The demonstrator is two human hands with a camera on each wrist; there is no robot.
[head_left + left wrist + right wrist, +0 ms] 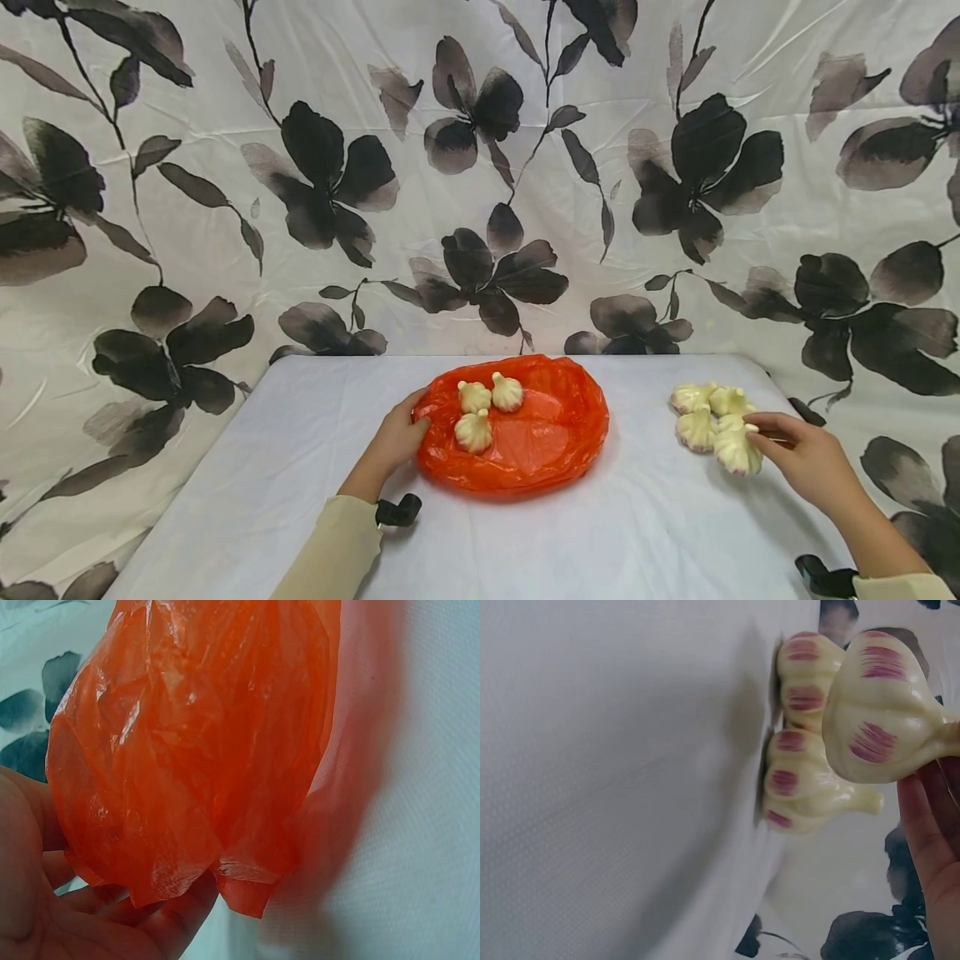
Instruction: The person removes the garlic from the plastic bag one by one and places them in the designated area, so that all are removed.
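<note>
On the white table lies an orange-red plastic bag (547,425), spread open with its rim standing up. Three garlic bulbs (507,392) sit inside it, toward the left. My left hand (399,429) holds the bag's left rim, thumb on the inner side; the left wrist view shows its fingers behind the crinkled plastic. At the right, my right hand (806,458) pinches a garlic bulb (877,705) by its stem. That bulb is cream with purple streaks and is lifted in front of other garlic bulbs (799,780), which stay grouped on the cloth.
A white cloth covers the table (645,533). Behind it hangs a pale curtain (420,208) with dark flower prints, which also shows at both sides. Bare cloth lies between the bag and the garlic group. Each wrist wears a black strap mount (397,510).
</note>
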